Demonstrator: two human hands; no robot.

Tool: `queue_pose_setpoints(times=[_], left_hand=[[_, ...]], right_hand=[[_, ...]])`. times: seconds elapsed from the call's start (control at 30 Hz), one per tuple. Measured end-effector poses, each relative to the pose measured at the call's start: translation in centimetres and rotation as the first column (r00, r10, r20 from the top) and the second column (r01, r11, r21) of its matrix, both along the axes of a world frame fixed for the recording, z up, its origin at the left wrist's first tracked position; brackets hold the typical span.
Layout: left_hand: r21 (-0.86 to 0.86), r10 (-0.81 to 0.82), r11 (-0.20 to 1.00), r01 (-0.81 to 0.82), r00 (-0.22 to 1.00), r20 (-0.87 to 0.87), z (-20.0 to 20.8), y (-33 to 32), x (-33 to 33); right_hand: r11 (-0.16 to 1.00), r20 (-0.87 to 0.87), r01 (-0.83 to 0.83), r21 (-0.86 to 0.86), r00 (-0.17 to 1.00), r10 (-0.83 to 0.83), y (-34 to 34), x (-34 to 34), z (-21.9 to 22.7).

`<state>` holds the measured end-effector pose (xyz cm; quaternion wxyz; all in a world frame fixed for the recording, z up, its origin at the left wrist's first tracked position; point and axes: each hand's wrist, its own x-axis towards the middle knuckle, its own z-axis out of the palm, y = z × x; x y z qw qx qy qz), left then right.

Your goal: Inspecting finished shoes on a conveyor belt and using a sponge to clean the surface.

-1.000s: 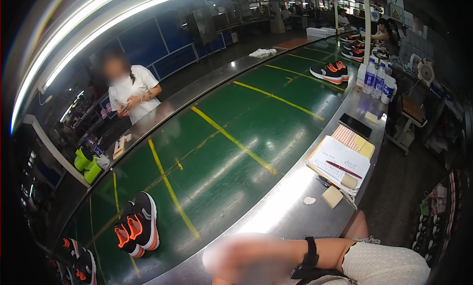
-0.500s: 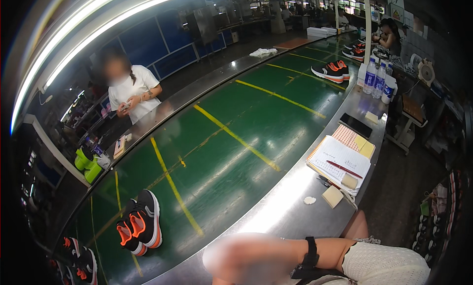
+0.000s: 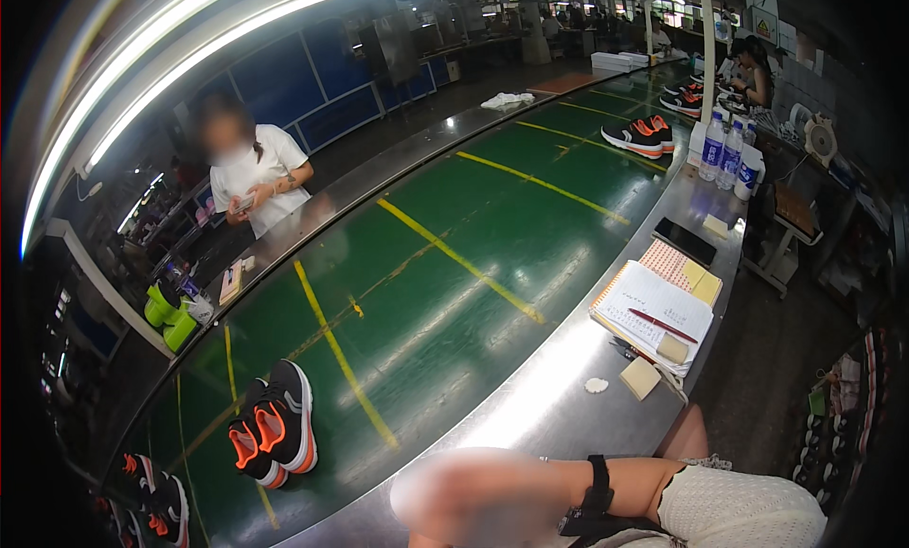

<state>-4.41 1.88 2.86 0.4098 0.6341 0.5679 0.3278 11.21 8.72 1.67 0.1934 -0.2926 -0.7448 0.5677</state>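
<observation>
Hands are blurred at bottom centre; opening and hold cannot be told. Waiting is inferred; for contact, a reach toward the nearest shoes, lower left, would be needed.

Handwriting too small to read runs across the open page of the notebook. Beyond the notebook, clear bottles wear blue-purple labels with white lettering; farther beyond it, a sign shows a yellow warning triangle.
</observation>
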Motion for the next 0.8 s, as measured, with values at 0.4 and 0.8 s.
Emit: queue_pose_setpoints(times=[0.4,0.8], left_hand=[[0.006,-0.008,1.000,0.008,1.000,-0.012,-0.15,0.24,0.28],[-0.012,-0.008,1.000,0.008,1.000,-0.001,0.11,0.55,0.50]], right_hand=[[1.000,-0.009,0.007,-0.010,1.000,-0.007,0.13,0.35,0.02],[0.999,-0.018,0.038,0.003,0.999,-0.038,0.35,0.55,0.06]])
